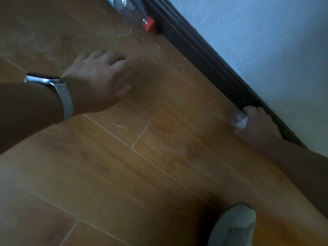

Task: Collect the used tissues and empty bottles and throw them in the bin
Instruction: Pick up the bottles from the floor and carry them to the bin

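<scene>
A clear plastic bottle (128, 9) with a red cap lies on the wooden floor at the top, next to the dark skirting board. My left hand (95, 80), with a silver watch on the wrist, is stretched over the floor below the bottle. Its fingers are apart, it holds nothing, and it is well short of the bottle. My right hand (257, 128) is at the right, against the skirting board. It is closed on a small clear crinkled plastic object (239, 120), of which only the end shows. I cannot tell if that object is a bottle.
The dark skirting board (204, 50) and pale wall (266, 41) run diagonally from the top to the right edge. A foot in a grey sock (234, 226) stands at the bottom. The floor (142, 166) shows scuffs and dust near the bottle.
</scene>
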Motion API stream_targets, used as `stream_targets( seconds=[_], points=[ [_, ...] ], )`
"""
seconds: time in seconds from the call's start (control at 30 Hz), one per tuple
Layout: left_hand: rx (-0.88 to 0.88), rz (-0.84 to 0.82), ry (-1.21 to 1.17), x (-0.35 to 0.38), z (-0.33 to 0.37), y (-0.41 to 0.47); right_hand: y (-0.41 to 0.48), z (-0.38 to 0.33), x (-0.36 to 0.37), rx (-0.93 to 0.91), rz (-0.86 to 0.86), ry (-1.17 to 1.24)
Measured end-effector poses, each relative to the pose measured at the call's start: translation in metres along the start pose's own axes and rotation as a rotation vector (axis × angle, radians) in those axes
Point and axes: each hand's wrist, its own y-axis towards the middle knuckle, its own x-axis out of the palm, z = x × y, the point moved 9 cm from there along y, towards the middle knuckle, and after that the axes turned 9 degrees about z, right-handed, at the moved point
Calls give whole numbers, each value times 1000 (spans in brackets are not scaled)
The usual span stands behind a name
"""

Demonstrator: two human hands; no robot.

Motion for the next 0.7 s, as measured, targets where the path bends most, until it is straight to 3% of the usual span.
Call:
stream_targets(
  seconds=[0.1,0.33,0.57,0.7],
  points=[
    [-77,-38,33,-2,-30,3,-9,-45,-15,-114,50,180],
    [-19,21,41,14,-47,74,-15,-123,-29,-307,80,438],
    [150,168,116,30,-24,129,-17,-139,-31,-397,116,443],
    [110,101,264,38,-31,151,-24,-137,-21,-379,58,400]
  ],
)
